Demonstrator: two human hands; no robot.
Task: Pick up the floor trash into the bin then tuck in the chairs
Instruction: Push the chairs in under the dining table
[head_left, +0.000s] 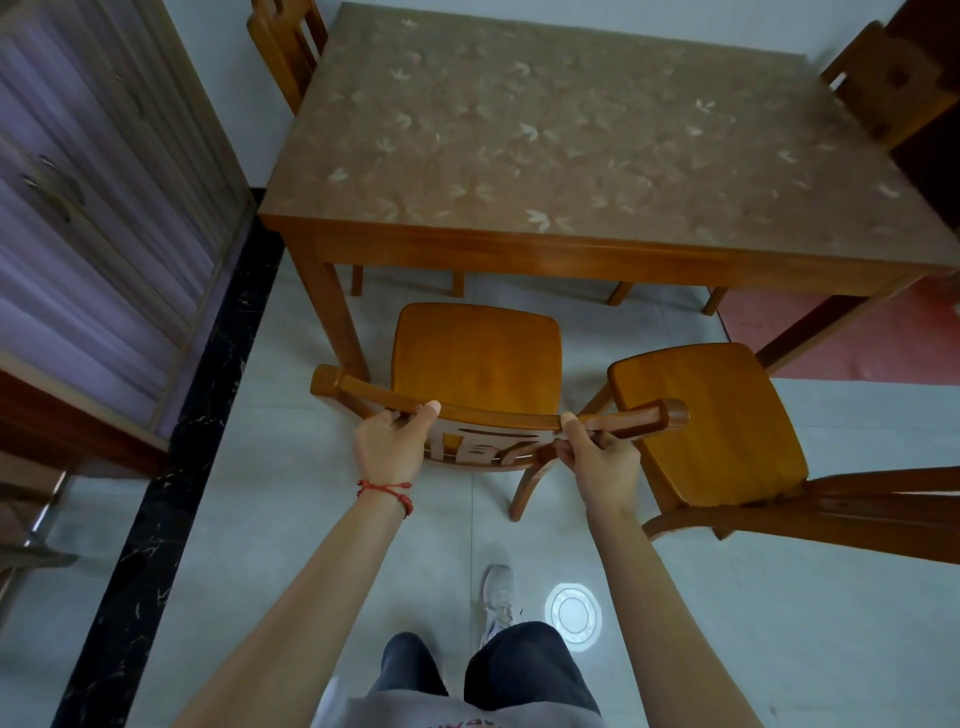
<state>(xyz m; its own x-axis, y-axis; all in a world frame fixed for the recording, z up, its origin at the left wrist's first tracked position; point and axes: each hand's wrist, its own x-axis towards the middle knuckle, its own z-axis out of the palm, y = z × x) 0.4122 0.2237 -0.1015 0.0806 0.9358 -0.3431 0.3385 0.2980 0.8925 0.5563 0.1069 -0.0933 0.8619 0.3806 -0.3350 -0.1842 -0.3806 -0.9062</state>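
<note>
Head view shows the left hand (388, 441) and right hand (597, 460) with fingers clamped on the top rail of the chair (475, 358), at 6 o'clock from the table (571, 135). Push straight toward 12 o'clock, evenly with both hands, avoiding the table leg (337, 317).

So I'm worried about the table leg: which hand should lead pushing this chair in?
Probably the left hand. Both grip the chair's top rail, but the table leg stands at the seat's left front corner, so the left can steer it clear while the right hand follows.
</note>
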